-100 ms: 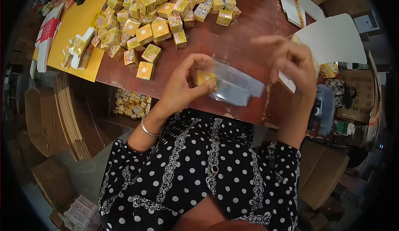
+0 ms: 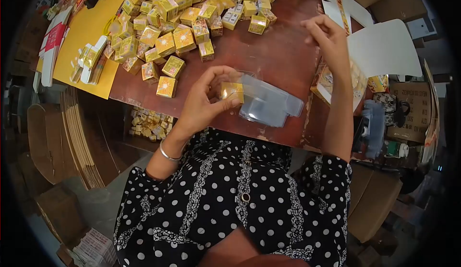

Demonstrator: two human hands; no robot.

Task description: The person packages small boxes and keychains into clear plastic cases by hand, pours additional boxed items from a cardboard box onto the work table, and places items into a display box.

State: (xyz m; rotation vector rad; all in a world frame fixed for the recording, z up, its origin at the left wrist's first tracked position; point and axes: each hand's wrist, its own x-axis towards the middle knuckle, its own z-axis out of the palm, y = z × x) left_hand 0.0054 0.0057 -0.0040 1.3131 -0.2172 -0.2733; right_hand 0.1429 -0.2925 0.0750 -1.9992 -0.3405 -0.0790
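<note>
My left hand point(image 2: 202, 96), with a bangle at the wrist, has its thumb and fingers closed around a small yellow box point(image 2: 232, 92). Right beside that box lies a clear plastic blister tray point(image 2: 271, 104) on the dark red table. Whether the hand also touches the plastic I cannot tell. My right hand point(image 2: 330, 37) is raised over the right side of the table, fingers bent and apart, with nothing visible in them. Under its forearm stands an open carton point(image 2: 356, 80) holding yellow boxes, its white lid point(image 2: 386, 46) folded back.
A large heap of small yellow boxes point(image 2: 185, 19) covers the table's far left. Yellow card point(image 2: 79, 41) carries some folded white packaging point(image 2: 91, 60). Below the table edge more little boxes point(image 2: 150, 123) fill a container. Clear plastic pieces point(image 2: 373, 127) stand at the right.
My right hand has moved up and away from me, uncovering more of the open carton. The left hand has shifted slightly left with the yellow box.
</note>
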